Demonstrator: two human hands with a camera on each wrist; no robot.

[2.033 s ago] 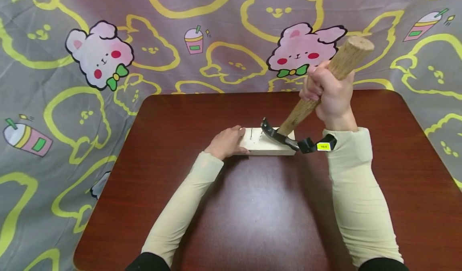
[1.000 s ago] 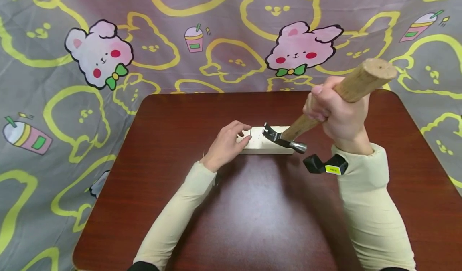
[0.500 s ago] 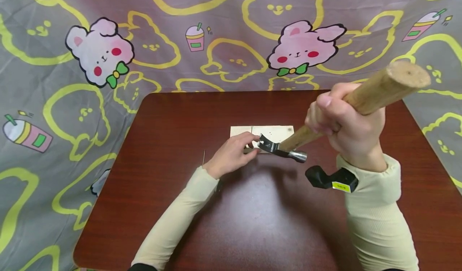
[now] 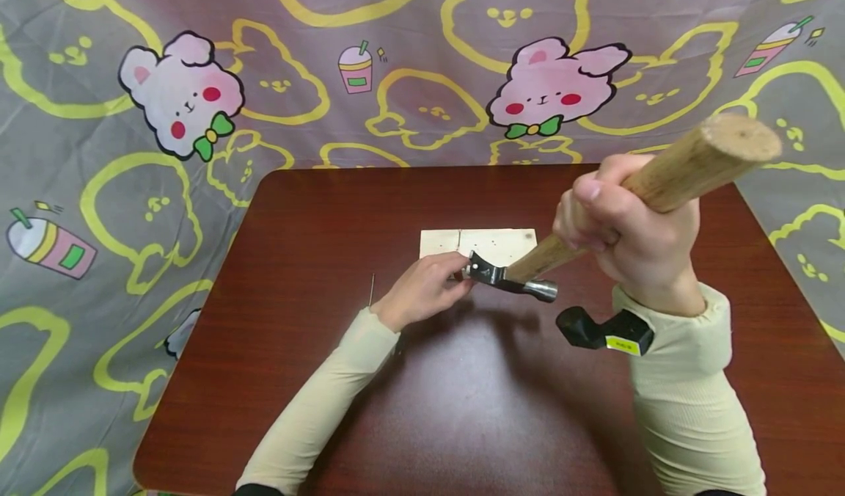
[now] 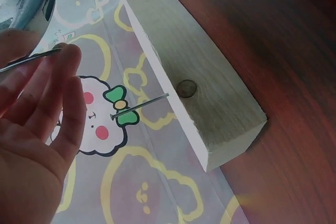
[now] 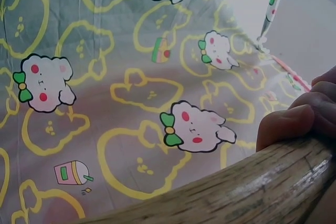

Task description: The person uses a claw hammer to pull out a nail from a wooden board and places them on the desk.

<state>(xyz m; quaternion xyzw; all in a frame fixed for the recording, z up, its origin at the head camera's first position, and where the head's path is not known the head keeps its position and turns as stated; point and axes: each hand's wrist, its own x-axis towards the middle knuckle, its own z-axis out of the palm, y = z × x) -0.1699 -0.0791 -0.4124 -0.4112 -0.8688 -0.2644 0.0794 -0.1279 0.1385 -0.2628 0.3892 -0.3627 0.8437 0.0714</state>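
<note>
My right hand (image 4: 634, 224) grips the wooden handle of a claw hammer (image 4: 686, 177), whose head hangs in front of the wooden block (image 4: 436, 241). Beside the claw, my left hand (image 4: 429, 287) is raised off the block, its fingertips right at the claw's tips. In the left wrist view a loose nail (image 5: 31, 59) is pinched in the left fingers, close to the hammer head (image 5: 34, 3). Another nail (image 5: 139, 106) sticks out of the block's top face. The right wrist view has the curled right fingers (image 6: 289, 124) over the handle (image 6: 236, 187).
The block lies flat on a dark reddish-brown table (image 4: 317, 224), with a few small holes in its top. A thin metal rod (image 4: 372, 289) shows beside my left wrist. A patterned cloth (image 4: 422, 41) hangs behind and around the table.
My left hand has left the block and come toward me to the claw, now pinching a nail. The hammer has drawn back off the block, where one nail stands instead of two.
</note>
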